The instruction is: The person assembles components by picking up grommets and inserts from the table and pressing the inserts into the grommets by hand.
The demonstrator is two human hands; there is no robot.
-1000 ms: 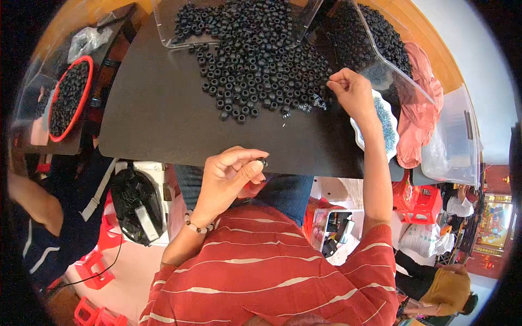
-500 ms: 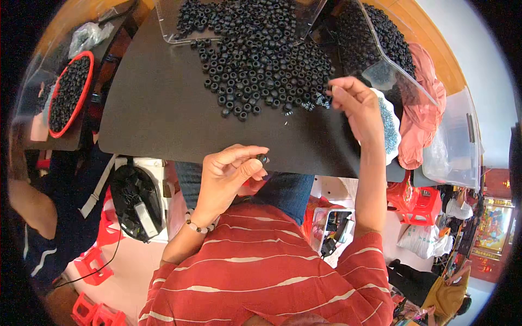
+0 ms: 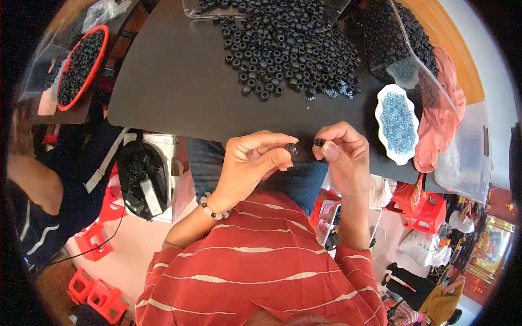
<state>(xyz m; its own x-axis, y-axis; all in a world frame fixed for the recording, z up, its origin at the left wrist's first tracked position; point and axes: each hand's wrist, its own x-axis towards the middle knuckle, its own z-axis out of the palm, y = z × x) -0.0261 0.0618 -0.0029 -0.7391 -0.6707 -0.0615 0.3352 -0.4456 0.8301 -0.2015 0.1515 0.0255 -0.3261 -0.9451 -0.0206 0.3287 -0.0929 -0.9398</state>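
Between the thumb and fingertips of my left hand (image 3: pixel 244 163) is a round black bead (image 3: pixel 292 148). Facing it a short gap away, my right hand (image 3: pixel 348 160) pinches a smaller dark piece (image 3: pixel 318 142), which looks like a black bead; my fingers partly cover it. Both hands are in front of my body at the table's near edge. Beyond them a pile of black beads (image 3: pixel 296 60) with wide holes spreads over the dark table (image 3: pixel 179 81). Small pale clear pieces (image 3: pixel 340 91) lie along the pile's near right side.
At the right stands a white scalloped dish (image 3: pixel 381 119) of small blue pieces (image 3: pixel 399 120). Clear bins with black beads (image 3: pixel 399 38) and a pink cloth (image 3: pixel 443 103) lie beyond. Left are a red-rimmed basket (image 3: pixel 101 60) and another person's arm (image 3: pixel 35 182). Red stools (image 3: pixel 418 209) stand below.
My right hand has come from the pile's right edge toward my left hand, now with a small dark piece showing in its pinch. My left hand still holds its bead. The view has shifted slightly.
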